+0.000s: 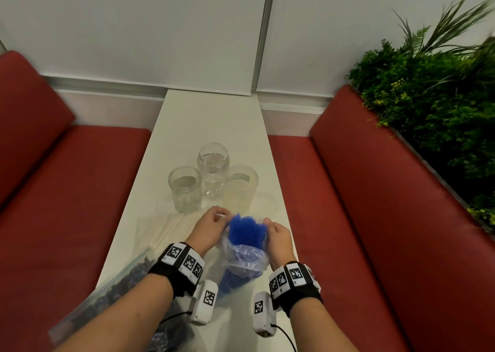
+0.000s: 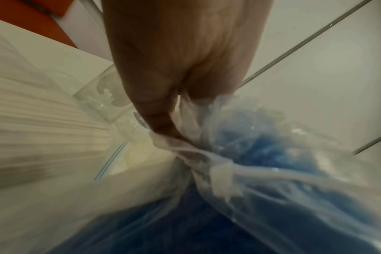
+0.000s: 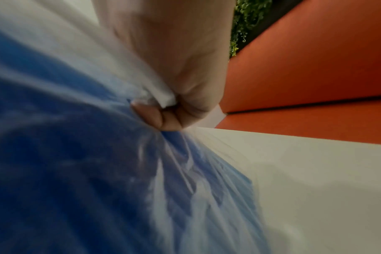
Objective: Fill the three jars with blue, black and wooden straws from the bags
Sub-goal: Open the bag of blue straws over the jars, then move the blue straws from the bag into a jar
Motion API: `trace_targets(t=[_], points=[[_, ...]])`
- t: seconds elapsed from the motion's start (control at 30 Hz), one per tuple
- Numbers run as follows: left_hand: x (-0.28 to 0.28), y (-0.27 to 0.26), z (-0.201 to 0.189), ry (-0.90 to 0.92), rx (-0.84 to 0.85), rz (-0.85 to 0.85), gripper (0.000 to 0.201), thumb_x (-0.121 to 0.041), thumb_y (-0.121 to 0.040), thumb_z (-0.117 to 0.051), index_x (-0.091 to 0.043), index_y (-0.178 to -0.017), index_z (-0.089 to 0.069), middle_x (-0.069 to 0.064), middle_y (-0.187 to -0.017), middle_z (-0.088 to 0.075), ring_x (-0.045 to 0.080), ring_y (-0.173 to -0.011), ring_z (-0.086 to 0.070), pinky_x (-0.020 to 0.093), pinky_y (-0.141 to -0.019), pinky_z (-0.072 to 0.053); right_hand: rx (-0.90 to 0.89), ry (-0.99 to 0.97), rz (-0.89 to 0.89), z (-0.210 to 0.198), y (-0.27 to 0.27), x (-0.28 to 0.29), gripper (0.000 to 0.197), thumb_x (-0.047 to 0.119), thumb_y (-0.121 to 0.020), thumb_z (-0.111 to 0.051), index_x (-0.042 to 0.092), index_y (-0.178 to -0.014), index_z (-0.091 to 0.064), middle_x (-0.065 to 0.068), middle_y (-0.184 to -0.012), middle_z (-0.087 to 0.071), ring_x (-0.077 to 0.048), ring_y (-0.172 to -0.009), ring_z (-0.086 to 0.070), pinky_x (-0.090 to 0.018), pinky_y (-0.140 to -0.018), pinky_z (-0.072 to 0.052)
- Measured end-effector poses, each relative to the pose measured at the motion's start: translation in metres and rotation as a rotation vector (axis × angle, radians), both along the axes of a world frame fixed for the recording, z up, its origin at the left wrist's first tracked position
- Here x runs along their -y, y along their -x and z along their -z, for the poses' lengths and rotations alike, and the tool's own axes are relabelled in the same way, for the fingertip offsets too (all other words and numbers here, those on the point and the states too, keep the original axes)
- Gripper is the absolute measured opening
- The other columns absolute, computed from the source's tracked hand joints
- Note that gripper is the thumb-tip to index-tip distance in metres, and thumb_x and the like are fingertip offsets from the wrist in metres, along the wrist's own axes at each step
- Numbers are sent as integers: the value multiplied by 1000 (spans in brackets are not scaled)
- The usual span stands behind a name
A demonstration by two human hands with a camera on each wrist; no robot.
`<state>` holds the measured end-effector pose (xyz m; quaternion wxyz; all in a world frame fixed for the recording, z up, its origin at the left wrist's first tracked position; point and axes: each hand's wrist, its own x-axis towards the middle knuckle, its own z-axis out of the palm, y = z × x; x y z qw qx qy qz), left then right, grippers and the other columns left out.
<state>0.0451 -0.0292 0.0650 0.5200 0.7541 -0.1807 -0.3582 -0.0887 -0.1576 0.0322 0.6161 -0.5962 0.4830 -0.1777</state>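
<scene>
A clear plastic bag (image 1: 242, 260) full of blue straws (image 1: 245, 232) stands between my hands near the table's front. My left hand (image 1: 213, 224) pinches the bag's left rim, my right hand (image 1: 276, 235) pinches its right rim, and the mouth is spread so the straw ends show. In the left wrist view fingers (image 2: 161, 127) grip bunched plastic (image 2: 207, 154); in the right wrist view fingers (image 3: 161, 118) grip the plastic over blue straws (image 3: 65, 154). Three empty clear jars (image 1: 184, 188) (image 1: 213, 168) (image 1: 241, 188) stand just beyond. A bag of wooden straws (image 1: 166, 231) lies left, a bag of black straws (image 1: 115, 290) nearer.
The narrow white table (image 1: 209, 121) runs away from me between two red benches (image 1: 67, 180) (image 1: 361, 217). Green plants (image 1: 434, 89) stand behind the right bench. A white wall closes the far end.
</scene>
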Motion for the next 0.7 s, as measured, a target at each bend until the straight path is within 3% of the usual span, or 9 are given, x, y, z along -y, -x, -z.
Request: trace_targets(t=[0.17, 0.23, 0.3, 0.37, 0.4, 0.43, 0.5, 0.6, 0.7], points=[[-3, -6, -29, -394, 250, 271, 81, -80, -85, -27, -11, -116, -56, 3, -102, -64, 19, -84, -65, 31, -73, -49, -49, -16, 86, 8, -6, 6, 23, 6, -102, -37, 7, -90, -58, -12, -80, -60, -23, -68, -58, -34, -64, -50], [-3, -4, -46, -615, 630, 528, 67, -64, -96, -30, -15, -138, -46, 4, -87, -56, 19, -78, -57, 32, -72, -46, -54, -21, 94, 7, -13, 2, 23, 6, -101, -34, 8, -102, -57, -20, -94, -66, -33, -83, -67, -45, -77, -58], [-2, -5, -54, -736, 915, 820, 64, -28, -102, -38, -46, -151, -2, 7, -84, -45, 23, -74, -51, 34, -69, -46, -47, -37, 108, 4, -15, 0, 25, 4, -99, -32, 13, -107, -54, -23, -96, -69, -37, -90, -68, -49, -85, -57], [-1, -1, -60, -849, 944, 888, 61, -30, -102, -40, -49, -149, -6, 7, -86, -46, 23, -74, -50, 34, -67, -43, -49, -47, 129, 2, -15, 0, 31, 1, -95, -29, 18, -109, -52, -23, -92, -71, -37, -88, -69, -48, -85, -57], [-4, 1, -67, -862, 884, 825, 47, -48, -101, -36, -36, -146, -32, 7, -85, -52, 21, -72, -51, 33, -69, -42, -60, -40, 152, 1, -14, 2, 34, 0, -93, -29, 20, -111, -52, -24, -96, -71, -38, -92, -69, -49, -88, -58], [-3, 3, -64, -871, 731, 725, 65, -69, -93, -29, -20, -127, -55, 6, -82, -59, 19, -69, -54, 32, -71, -43, -70, -27, 175, 0, -12, 4, 38, -2, -91, -30, 22, -112, -52, -23, -100, -70, -38, -95, -68, -49, -89, -57], [-2, 6, -61, -768, 230, 602, 91, -83, -82, -28, -3, -107, -62, 9, -75, -70, 20, -67, -66, 33, -81, -51, -67, 1, 178, -1, -8, 6, 47, -6, -89, -30, 25, -114, -54, -17, -101, -67, -33, -90, -65, -41, -81, -56], [1, 10, -61, -350, -364, 393, 54, -41, -94, -59, 10, -110, -58, 27, -91, -72, 36, -87, -73, 42, -88, -57, -26, 33, 50, -4, -5, 11, 55, -8, -93, -29, 24, -125, -60, -8, -87, -62, -19, -71, -57, -31, -65, -51], [4, 4, -57, -138, -488, 249, 22, 1, -91, -58, 14, -109, -56, 28, -106, -69, 34, -96, -71, 39, -86, -58, -126, 98, -171, -13, -3, 12, 56, 5, -101, -37, 40, -142, -51, -15, -126, -52, -29, -95, -62, -40, -87, -57]])
